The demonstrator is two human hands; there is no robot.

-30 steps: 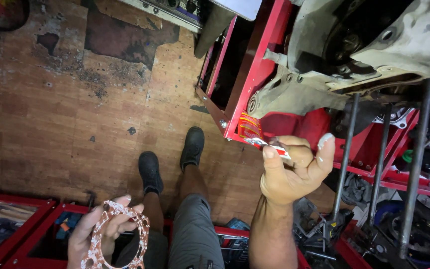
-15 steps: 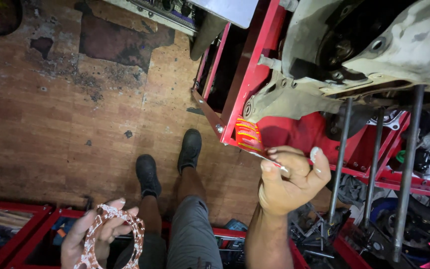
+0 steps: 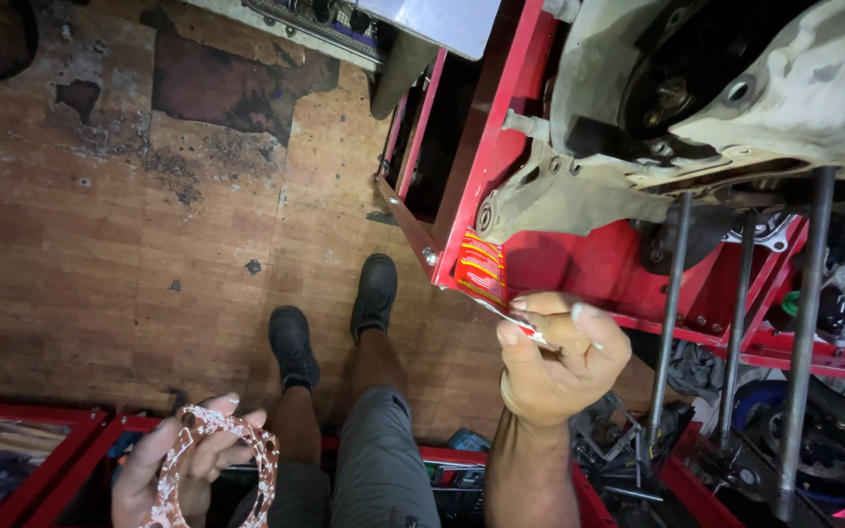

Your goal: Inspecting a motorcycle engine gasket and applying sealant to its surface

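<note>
Right hand (image 3: 559, 367) pinches a red-and-yellow tube (image 3: 486, 279) pointing toward ten o'clock; left hand (image 3: 183, 460), at seven o'clock, grips a coppery, hole-punched ring gasket (image 3: 217, 464).

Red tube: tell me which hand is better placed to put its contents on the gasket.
Right, probably. The right hand already pinches the red tube at its tail end, raised beside the red stand. The left hand is occupied holding the copper-coloured gasket low.
</note>
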